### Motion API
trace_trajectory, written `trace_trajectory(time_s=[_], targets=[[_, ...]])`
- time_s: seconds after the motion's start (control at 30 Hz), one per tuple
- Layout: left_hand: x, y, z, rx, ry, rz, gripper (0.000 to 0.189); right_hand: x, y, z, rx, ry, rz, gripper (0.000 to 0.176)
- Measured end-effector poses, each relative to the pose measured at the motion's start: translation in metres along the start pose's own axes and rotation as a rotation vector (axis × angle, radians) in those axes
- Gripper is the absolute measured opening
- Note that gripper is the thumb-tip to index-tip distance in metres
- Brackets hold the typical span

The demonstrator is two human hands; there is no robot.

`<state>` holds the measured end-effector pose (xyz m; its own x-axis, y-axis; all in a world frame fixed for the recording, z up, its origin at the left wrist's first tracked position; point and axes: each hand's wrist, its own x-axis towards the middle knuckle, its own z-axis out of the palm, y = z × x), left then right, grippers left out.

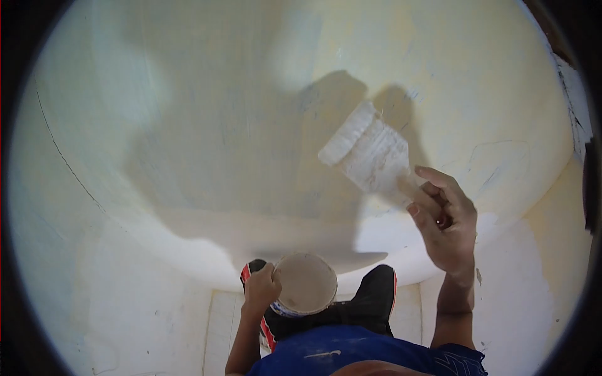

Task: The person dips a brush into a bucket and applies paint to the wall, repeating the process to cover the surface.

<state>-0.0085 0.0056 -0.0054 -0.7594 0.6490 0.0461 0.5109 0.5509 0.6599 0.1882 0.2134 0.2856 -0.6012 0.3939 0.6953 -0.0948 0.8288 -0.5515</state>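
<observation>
Right now your right hand [446, 222] has its fingers clenched round the handle of the wide brush [367, 150], whose pale, paint-loaded bristles point up and to the left and lie against, or just off, the wall [207, 125]; the picture does not show which. Your left hand [260, 287] sits near you, low in the middle of the scene, with its fingers grasping the rim of the round paint tub [305, 283]. The tub is held level and open, well apart from the brush, with a creamy fill showing inside.

As for progress, I would judge the work to be partly done. The broad stretch to the left and middle reads as an even, pale coat, though the shadow [332, 106] of the brush and arm makes the sheen hard to read. The far right of the wall looks yellower and patchier, with thin crack lines [495, 164] showing through, so that area seems to need covering. A rough dark edge [567, 69] at the far right looks uncoated too. The lighter panels lower down, to either side of your black shorts [376, 291] and blue shirt [351, 354], appear white, but whether they are freshly coated I cannot tell. With a loaded brush and a filled tub in hand, you look well supplied for the right side
</observation>
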Motion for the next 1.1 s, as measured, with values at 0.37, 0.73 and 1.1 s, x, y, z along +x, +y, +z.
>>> trace_trajectory(time_s=[0.37, 0.73, 1.1], targets=[[-0.002, -0.001, -0.008, -0.063, 0.034, -0.047, 0.028, 0.081, -0.053, -0.043, 0.269, -0.38, 0.341, 0.019], [-0.001, -0.012, 0.001, -0.027, 0.036, -0.027, 0.031, 0.091, -0.077, -0.04, 0.143, -0.319, 0.175, 0.009], [-0.002, -0.009, -0.002, -0.026, -0.007, -0.074, 0.033, 0.206, -0.24, -0.013, -1.092, 0.268, -0.504, 0.024]])
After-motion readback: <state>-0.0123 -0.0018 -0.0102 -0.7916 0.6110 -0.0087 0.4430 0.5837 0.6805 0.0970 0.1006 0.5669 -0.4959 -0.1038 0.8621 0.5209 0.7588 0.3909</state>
